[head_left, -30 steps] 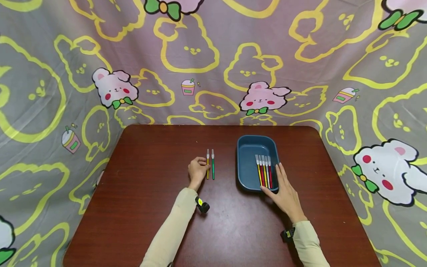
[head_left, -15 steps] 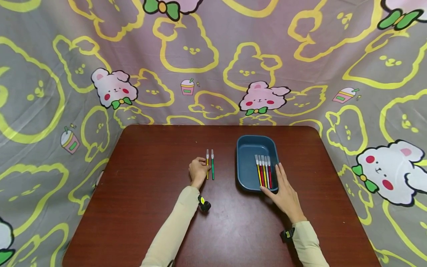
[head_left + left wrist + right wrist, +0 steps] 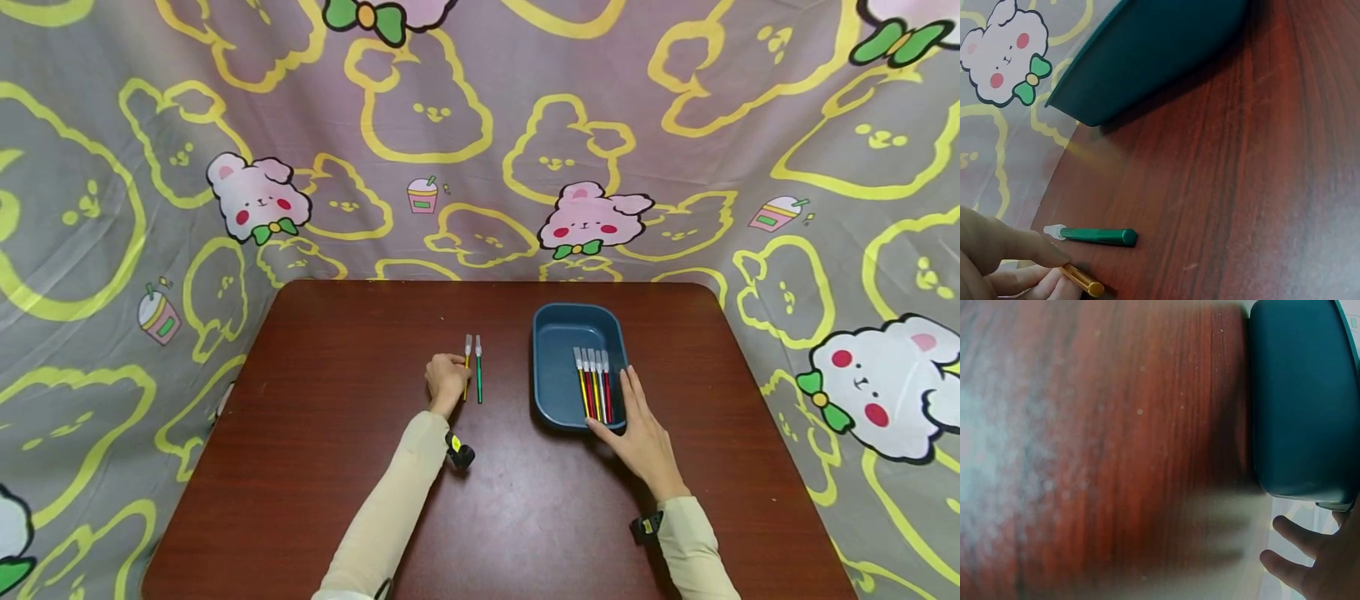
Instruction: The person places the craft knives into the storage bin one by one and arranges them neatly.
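Yellow pen lies on the counter, your left hand pinching it. Green pen sits just beside; a sideways drag could knock it rolling. Right hand flat, fingers straight, against the tray.

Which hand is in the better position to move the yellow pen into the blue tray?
The left hand, probably. Its fingers already pinch the yellow pen, beside the green pen. The right hand lies flat against the near right corner of the blue tray, steadying it.
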Motion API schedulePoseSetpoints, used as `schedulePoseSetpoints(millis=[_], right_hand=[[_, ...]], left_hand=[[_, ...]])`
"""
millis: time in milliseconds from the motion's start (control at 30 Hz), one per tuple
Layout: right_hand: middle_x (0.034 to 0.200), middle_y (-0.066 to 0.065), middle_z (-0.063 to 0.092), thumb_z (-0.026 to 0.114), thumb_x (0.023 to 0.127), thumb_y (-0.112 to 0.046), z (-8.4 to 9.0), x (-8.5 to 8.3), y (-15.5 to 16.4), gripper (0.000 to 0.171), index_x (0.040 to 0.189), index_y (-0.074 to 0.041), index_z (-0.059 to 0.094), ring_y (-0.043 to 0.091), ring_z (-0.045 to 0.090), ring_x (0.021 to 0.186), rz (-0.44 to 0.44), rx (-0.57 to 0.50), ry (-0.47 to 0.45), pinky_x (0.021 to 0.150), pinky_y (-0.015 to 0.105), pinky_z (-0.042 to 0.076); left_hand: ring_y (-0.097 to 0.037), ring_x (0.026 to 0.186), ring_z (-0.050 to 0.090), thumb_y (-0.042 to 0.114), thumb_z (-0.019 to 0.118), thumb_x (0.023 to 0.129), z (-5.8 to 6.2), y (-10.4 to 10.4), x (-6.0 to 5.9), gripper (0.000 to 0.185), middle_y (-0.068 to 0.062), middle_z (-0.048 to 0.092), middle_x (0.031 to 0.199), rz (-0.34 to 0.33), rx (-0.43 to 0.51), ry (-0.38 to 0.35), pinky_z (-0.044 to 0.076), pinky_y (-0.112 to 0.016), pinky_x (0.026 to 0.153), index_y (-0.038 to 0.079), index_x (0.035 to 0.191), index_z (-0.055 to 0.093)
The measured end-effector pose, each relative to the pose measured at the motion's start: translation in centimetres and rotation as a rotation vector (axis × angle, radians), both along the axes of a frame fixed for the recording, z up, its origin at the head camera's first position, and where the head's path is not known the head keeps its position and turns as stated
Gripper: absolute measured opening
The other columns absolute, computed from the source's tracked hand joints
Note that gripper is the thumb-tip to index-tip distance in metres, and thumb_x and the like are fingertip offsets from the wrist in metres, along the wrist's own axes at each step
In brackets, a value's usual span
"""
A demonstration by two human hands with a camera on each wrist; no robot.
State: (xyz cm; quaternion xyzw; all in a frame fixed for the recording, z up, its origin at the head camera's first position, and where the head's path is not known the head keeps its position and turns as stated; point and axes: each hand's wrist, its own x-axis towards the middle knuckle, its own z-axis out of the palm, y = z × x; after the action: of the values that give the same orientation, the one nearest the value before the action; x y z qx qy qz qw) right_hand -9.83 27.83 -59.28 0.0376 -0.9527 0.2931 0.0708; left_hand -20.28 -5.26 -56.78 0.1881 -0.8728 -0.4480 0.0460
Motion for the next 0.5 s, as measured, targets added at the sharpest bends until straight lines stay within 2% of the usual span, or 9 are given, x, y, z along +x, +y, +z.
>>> schedulePoseSetpoints(millis=[200,500], right_hand=[[0.177,0.008,0.015,0.075,0.092,-0.057,0.06,0.05,-0.02,0.107,0.170,-0.012,0.018,0.049,0.061,0.123,0.000,0.004,-0.007,0.075,0.062,0.055],[0.177,0.008,0.015,0.075,0.092,-0.058,0.23,0.10,-0.06,0.107,0.170,-0.013,0.018,0.050,0.059,0.127,-0.001,-0.003,-0.011,0.078,0.064,0.055]], left_hand=[[-0.041,0.093,0.074,-0.002,0.080,0.077,-0.06,-0.03,-0.12,0.020,-0.013,0.080,0.091,0.022,0.015,-0.007,0.059,-0.051,0.084,0.002,0.096,0.084],[-0.033,0.097,0.074,0.000,0.084,0.077,0.46,0.18,0.06,0.024,-0.008,0.080,0.087,0.034,0.117,0.086,0.054,-0.045,0.096,0.003,0.101,0.084]])
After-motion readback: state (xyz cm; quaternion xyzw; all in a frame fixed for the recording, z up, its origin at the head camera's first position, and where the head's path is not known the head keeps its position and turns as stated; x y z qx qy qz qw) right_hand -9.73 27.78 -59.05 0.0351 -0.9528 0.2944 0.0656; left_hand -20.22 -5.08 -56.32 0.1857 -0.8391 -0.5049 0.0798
